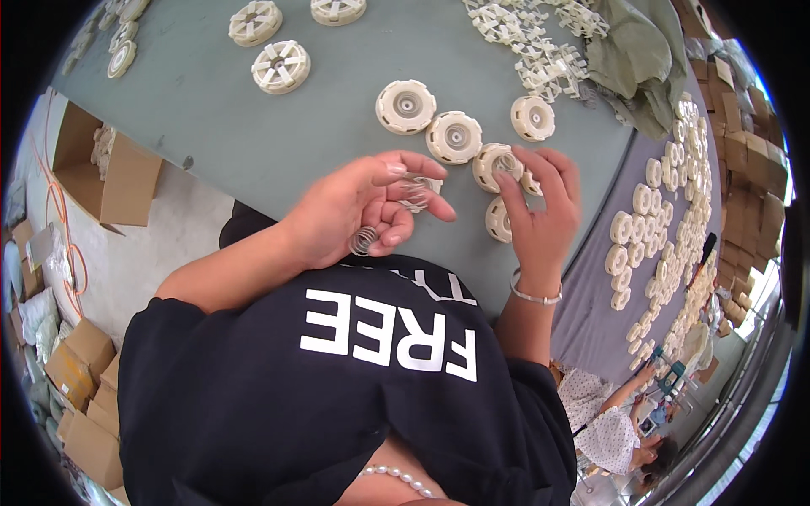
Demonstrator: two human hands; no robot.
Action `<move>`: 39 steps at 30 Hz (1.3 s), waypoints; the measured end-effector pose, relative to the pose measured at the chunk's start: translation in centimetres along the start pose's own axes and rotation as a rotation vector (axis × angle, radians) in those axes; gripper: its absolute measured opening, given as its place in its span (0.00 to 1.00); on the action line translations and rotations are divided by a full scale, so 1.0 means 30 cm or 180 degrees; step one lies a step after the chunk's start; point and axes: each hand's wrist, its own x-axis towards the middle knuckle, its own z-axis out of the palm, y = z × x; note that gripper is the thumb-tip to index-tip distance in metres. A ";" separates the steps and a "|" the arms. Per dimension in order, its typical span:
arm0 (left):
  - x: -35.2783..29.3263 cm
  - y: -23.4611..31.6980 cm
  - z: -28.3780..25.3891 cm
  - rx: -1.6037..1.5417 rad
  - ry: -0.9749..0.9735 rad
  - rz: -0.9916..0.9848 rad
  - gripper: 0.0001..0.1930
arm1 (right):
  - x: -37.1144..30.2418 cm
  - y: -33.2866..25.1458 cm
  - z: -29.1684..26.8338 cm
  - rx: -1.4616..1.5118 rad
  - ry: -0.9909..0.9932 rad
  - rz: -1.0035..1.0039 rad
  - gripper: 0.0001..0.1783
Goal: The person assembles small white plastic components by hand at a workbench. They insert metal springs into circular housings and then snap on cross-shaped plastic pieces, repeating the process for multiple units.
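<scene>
My left hand (342, 211) is curled around a few loose metal coil springs; one spring (364, 242) pokes out by the little finger, and another (413, 194) lies between the fingers, slightly blurred. My right hand (548, 190) pinches a small coil spring (504, 164) at the hollow of a cream round plastic housing (485, 171). Close by sit two housings with springs in their centres, one (454, 137) nearer and one (406, 107) farther left. Another housing (499, 219) is partly covered by my right hand. A further one (532, 118) stands beyond my fingertips.
Slotted round parts (281, 67) lie at the far left of the grey-green table (337, 118). White clips (540, 51) are heaped at the back beside a crumpled bag (637, 63). Rightward, a grey cloth (591, 312) bears many housings; a co-worker (607, 422) is beyond. An open carton (131, 181) stands left.
</scene>
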 end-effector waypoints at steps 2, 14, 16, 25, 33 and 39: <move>-0.004 -0.004 0.012 0.0096 -0.0118 0.0008 0.30 | -0.008 -0.088 0.005 0.0604 -0.0448 -0.0363 0.18; -0.027 -0.002 0.020 0.1024 -0.0109 -0.0105 0.30 | -0.141 -0.122 -0.034 0.1760 -0.0084 0.0668 0.15; -0.030 -0.001 -0.011 0.0917 -0.0023 0.0139 0.26 | -0.153 0.015 -0.099 0.0777 0.0016 0.0242 0.17; -0.016 0.115 -0.132 -0.1294 0.0984 0.0755 0.10 | -0.196 0.089 -0.131 -0.0014 -0.0272 0.0189 0.18; 0.030 0.053 -0.154 0.0761 0.0731 0.0786 0.10 | 0.328 0.336 -0.098 -0.0532 -0.0022 0.0371 0.17; 0.029 0.064 -0.092 -0.0161 0.0493 0.0865 0.18 | 0.549 0.426 -0.025 -0.0250 -0.0118 0.0520 0.18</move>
